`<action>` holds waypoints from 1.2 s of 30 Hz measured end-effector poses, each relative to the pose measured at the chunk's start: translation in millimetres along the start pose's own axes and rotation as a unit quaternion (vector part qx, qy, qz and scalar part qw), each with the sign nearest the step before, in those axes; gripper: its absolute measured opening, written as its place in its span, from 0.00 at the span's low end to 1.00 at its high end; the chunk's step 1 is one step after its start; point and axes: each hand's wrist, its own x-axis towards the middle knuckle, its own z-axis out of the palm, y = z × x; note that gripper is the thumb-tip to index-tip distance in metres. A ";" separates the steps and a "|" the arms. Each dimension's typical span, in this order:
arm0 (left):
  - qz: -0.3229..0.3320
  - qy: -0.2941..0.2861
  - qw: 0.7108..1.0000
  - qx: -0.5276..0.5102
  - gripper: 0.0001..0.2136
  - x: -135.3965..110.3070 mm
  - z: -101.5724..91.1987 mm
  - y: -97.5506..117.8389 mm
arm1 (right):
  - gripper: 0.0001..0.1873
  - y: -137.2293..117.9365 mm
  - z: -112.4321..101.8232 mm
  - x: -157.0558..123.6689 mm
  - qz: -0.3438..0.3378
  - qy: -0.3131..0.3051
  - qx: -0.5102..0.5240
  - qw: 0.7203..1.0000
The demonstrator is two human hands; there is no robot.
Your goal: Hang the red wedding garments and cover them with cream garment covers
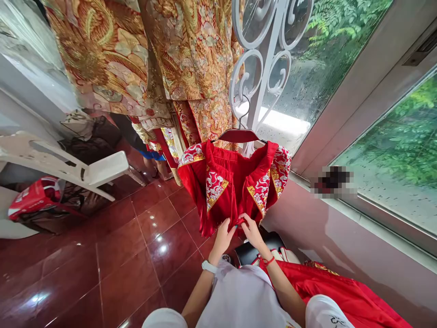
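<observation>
White fabric top: nearest, harmless.
Hands: left hand, right hand together, seemingly pinching red embroidered jacket hem.
Risk: tugging unhooks maroon hanger.

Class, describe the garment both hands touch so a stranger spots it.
At the white window grille, a hanger holds the red jacket; left hand and right hand pinch its hem. Unlike the gold robes beside it, it is plain red with embroidered edges.
</observation>
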 end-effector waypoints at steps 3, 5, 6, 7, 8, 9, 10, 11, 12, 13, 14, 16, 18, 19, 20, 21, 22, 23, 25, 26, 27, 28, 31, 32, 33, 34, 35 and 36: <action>-0.020 -0.013 1.000 0.006 0.14 -12.2 -3.0 4.2 | 0.08 -0.1 -7.5 -9.7 0.020 0.028 0.020 0.999; -0.031 -0.028 0.999 0.004 0.14 -18.7 -3.1 8.5 | 0.10 0.1 -12.7 -16.0 0.028 0.035 0.027 0.999; -0.035 -0.032 0.999 0.001 0.14 -21.5 -2.6 10.5 | 0.12 -0.1 -14.2 -19.0 0.034 0.035 0.035 0.998; -0.041 -0.034 0.999 -0.001 0.14 -24.0 -1.9 12.1 | 0.15 -0.6 -14.6 -21.7 0.038 0.034 0.045 0.998; -0.047 -0.035 0.998 -0.003 0.15 -26.2 -1.0 13.1 | 0.16 -1.7 -13.8 -24.1 0.042 0.040 0.055 0.997; -0.053 -0.035 0.998 -0.005 0.15 -28.1 0.0 13.4 | 0.18 -3.2 -12.1 -26.2 0.045 0.051 0.063 0.996; -0.058 -0.034 0.998 -0.008 0.16 -29.8 0.9 13.0 | 0.18 -5.1 -9.7 -27.9 0.046 0.066 0.067 0.994; -0.060 -0.034 0.998 -0.011 0.17 -31.3 1.7 11.9 | 0.18 -7.3 -7.2 -29.4 0.044 0.082 0.068 0.993; -0.061 -0.035 0.997 -0.017 0.17 -32.6 2.2 10.4 | 0.18 -9.5 -5.0 -30.5 0.042 0.093 0.070 0.992; -0.061 -0.035 0.997 -0.024 0.18 -33.8 2.3 8.6 | 0.17 -11.6 -3.7 -31.4 0.042 0.096 0.077 0.992; -0.062 -0.032 0.997 -0.032 0.18 -34.8 2.1 6.8 | 0.16 -13.5 -3.5 -32.1 0.047 0.089 0.091 0.991; -0.074 -0.021 0.996 -0.044 0.19 -36.5 0.9 3.9 | 0.15 -16.1 -7.0 -33.2 0.072 0.068 0.130 0.987; -0.085 -0.014 0.995 -0.052 0.21 -38.0 -0.6 2.7 | 0.14 -18.3 -14.3 -33.9 0.092 0.068 0.147 0.982; -0.088 -0.012 0.994 -0.055 0.21 -38.5 -1.2 2.8 | 0.13 -19.8 -18.4 -34.3 0.094 0.077 0.139 0.983; -0.091 -0.012 0.994 -0.058 0.22 -39.0 -1.4 3.2 | 0.12 -22.2 -22.2 -34.8 0.090 0.091 0.116 0.985; -0.092 -0.014 0.994 -0.061 0.22 -39.4 -1.5 4.0 | 0.12 -25.5 -25.4 -35.5 0.080 0.106 0.081 0.988; -0.093 -0.016 0.993 -0.063 0.23 -39.7 -1.2 4.9 | 0.11 -29.9 -27.9 -36.4 0.064 0.123 0.037 0.990; -0.095 -0.017 0.993 -0.066 0.23 -40.1 -0.8 6.0 | 0.11 -35.3 -29.4 -37.5 0.045 0.140 -0.011 0.989; -0.094 -0.022 0.993 -0.067 0.21 -40.9 0.1 8.2 | 0.12 -47.6 -30.0 -39.7 0.001 0.165 -0.097 0.981; -0.091 -0.024 0.993 -0.066 0.20 -41.3 0.4 9.3 | 0.12 -53.5 -29.2 -40.5 -0.013 0.168 -0.125 0.978; -0.087 -0.026 0.994 -0.064 0.19 -41.8 0.6 10.4 | 0.12 -58.5 -27.8 -41.0 -0.015 0.159 -0.141 0.977; -0.082 -0.027 0.994 -0.063 0.19 -42.2 0.6 11.3 | 0.12 -62.1 -25.9 -40.9 -0.007 0.140 -0.151 0.979; -0.046 -0.041 0.996 -0.069 0.17 -42.7 0.2 12.5 | 0.11 -62.0 -18.4 -37.9 0.044 0.041 -0.194 0.979; -0.031 -0.046 0.996 -0.071 0.16 -42.7 0.1 12.2 | 0.11 -58.5 -15.6 -36.2 0.058 0.013 -0.221 0.973; -0.017 -0.050 0.996 -0.071 0.15 -42.6 0.2 11.5 | 0.11 -53.8 -12.9 -34.4 0.070 -0.004 -0.251 0.965; -0.004 -0.051 0.996 -0.067 0.14 -42.6 0.4 10.7 | 0.12 -48.6 -10.3 -32.6 0.081 -0.012 -0.281 0.956; 0.005 -0.051 0.997 -0.061 0.14 -42.6 0.8 9.7 | 0.12 -43.3 -8.2 -31.0 0.090 -0.014 -0.304 0.948; 0.013 -0.049 0.997 -0.053 0.13 -42.7 1.2 8.8 | 0.12 -38.6 -6.5 -29.6 0.094 -0.015 -0.319 0.943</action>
